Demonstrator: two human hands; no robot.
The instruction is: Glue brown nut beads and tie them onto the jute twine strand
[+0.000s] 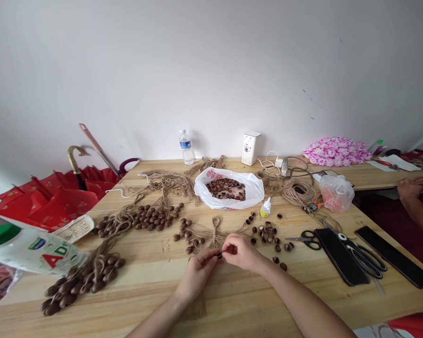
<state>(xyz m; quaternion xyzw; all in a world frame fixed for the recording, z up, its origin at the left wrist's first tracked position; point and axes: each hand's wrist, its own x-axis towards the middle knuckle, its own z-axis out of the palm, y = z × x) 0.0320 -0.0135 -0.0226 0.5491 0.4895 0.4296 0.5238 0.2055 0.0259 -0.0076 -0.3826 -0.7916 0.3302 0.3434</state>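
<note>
In front of the bag [255, 190], the left hand [198, 265] pinched a shell [219, 256], likely light, stiff, best rim-held, the right hand [242, 252] closed alongside

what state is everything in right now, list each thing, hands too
left hand: pinching a small dark piece
right hand: fingertips at that piece, grip unclear
white plastic bag: open, holding brown shells
small yellow-labelled bottle: upright
water bottle: upright, capped
large green-capped bottle: closed
twine: coiled
looped cord: strands spread out
small scissors: blades look nearly shut
large scissors: lying flat, opening unclear
pink patterned bundle: bunched
</note>
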